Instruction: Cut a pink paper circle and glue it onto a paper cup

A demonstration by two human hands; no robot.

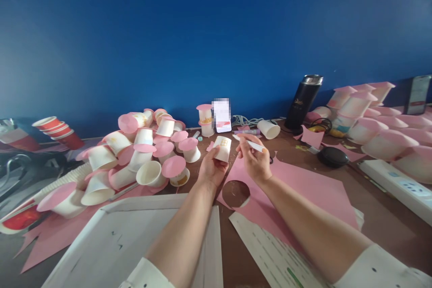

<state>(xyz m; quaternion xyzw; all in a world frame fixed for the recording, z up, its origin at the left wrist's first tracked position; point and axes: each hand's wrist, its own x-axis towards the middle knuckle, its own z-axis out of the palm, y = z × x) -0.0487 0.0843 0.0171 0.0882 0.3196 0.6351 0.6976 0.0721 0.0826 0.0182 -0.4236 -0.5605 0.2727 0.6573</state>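
Observation:
My left hand point(213, 168) is wrapped round a white paper cup point(222, 149), tilted and bearing a small yellowish window-like drawing. In my right hand point(255, 162) is a white marker pen point(254, 145), gripped between thumb and fingers. Its tip points left towards the cup, a short gap apart from it. Under my right wrist lies a sheet of pink paper point(307, 184) with a round hole cut in it. Straight ahead, a phone point(222, 114) with a lit, partly blurred screen leans upright beside two stacked cups point(204, 119) with pink discs.
Many white cups with pink discs point(173, 166) crowd the left side. More cups point(388, 137) stand at right, near a black thermos point(303, 101), a round black object point(332, 156) and a power strip point(398, 186). A white tray point(135, 238) lies in front; a blue wall point(216, 31) rises behind.

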